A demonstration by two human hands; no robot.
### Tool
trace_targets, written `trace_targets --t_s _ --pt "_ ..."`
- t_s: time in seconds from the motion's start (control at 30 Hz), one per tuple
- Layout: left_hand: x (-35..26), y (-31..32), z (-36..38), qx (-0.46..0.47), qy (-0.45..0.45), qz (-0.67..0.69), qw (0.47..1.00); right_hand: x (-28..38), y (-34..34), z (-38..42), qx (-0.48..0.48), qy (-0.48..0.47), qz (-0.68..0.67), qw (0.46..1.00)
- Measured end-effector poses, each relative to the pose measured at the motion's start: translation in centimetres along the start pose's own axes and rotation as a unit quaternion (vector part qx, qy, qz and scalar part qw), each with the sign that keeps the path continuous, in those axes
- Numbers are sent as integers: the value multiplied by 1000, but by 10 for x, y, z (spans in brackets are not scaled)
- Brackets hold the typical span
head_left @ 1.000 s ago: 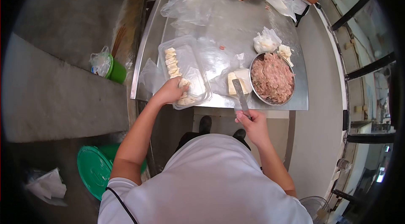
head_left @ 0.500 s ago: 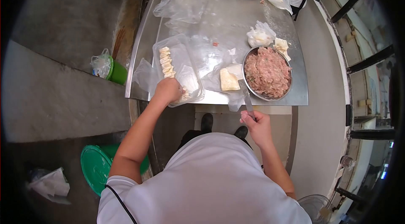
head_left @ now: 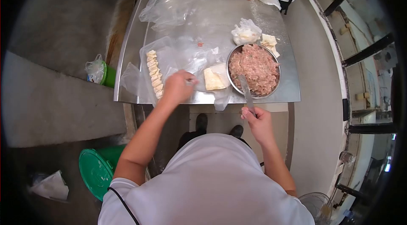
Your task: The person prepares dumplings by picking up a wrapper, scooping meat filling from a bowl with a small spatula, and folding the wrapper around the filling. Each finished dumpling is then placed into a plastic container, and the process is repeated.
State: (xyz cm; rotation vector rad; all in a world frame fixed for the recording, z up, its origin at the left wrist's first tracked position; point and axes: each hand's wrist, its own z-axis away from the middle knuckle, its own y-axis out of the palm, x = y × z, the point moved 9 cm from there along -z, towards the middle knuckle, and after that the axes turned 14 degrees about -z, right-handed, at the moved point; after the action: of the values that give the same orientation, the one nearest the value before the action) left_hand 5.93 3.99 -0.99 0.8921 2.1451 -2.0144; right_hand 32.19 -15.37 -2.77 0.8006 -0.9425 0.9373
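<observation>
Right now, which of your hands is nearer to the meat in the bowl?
The right. The right hand is just on the near side of the meat, holding a flat blade; the left hand is farther off leftward, beyond the dough sheets.

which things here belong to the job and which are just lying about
Seem part of the job:
- flat blade in the right hand
- bowl of minced meat
- wrappers
- folded pieces in the clear tray

Seem just lying about:
- green tub
- white scrap on the floor
- fan
</observation>
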Motion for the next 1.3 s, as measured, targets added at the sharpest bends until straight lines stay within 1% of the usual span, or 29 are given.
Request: trace_targets --t_s 0.03,0.1,0.2,0.3,0.4,0.47,0.5,0.53,0.6,0.63,0.67,0.7,0.73,0.83,0.9,0.93,1.0,1.03,1.1,1.2,1.23,1.3 --pt "-33 7 2 16 35 2 999 1 -2 0 1 0 1 1000" --pt "-74 22 4 -44 129 -21 990 2 -7 0 1 -1 4 1000" --pt "-90 54 -3 11 157 -45 987 3 -16 2 -1 -2 29 1000" --pt "-87 59 -7 23 167 -24 985 2 -28 8 -23 11 23 999" --pt "-66 68 -14 74 103 39 991 -2 -41 9 -37 -32 4 999" --pt "-43 67 -19 55 -2 158 986 -1 -55 8 -66 -41 -8 997" --pt "-30 68 -19 47 -56 216 974 0 -63 8 -80 -45 -13 996" --pt "-15 67 -20 35 -93 267 958 10 -71 7 -91 -95 51 990" --pt "11 69 -20 13 -169 366 915 32 -83 6 -108 -190 182 959" --pt "3 70 -17 34 -210 473 855 47 -79 7 -98 -203 270 936" --pt "-5 68 -13 55 -248 572 780 65 -75 9 -86 -213 356 906" --pt "-14 70 -9 74 -284 660 691 76 -69 8 -72 -222 439 868" --pt "-22 73 -10 107 -267 701 652 78 -66 4 -62 -222 474 850" --pt "-38 75 0 111 -307 692 644 80 -46 -12 -41 -230 568 789" --pt "-44 83 5 124 -296 719 616 78 -29 -26 -42 -246 619 744" --pt "-47 84 7 130 -292 732 602 74 -24 -35 -28 -259 625 736" --pt "-51 88 15 135 -316 749 566 61 -16 -51 2 -283 634 720" --pt "-51 89 18 137 -327 757 549 54 -15 -55 11 -278 639 717" --pt "-52 88 21 166 -309 762 544 45 -14 -60 29 -268 649 711" --pt "-53 86 25 186 -291 763 546 35 -23 -66 64 -193 647 735" --pt "-54 85 25 188 -286 763 549 37 -24 -65 63 -187 637 745" --pt "-49 89 27 165 -306 761 547 44 -26 -62 58 -178 616 765"
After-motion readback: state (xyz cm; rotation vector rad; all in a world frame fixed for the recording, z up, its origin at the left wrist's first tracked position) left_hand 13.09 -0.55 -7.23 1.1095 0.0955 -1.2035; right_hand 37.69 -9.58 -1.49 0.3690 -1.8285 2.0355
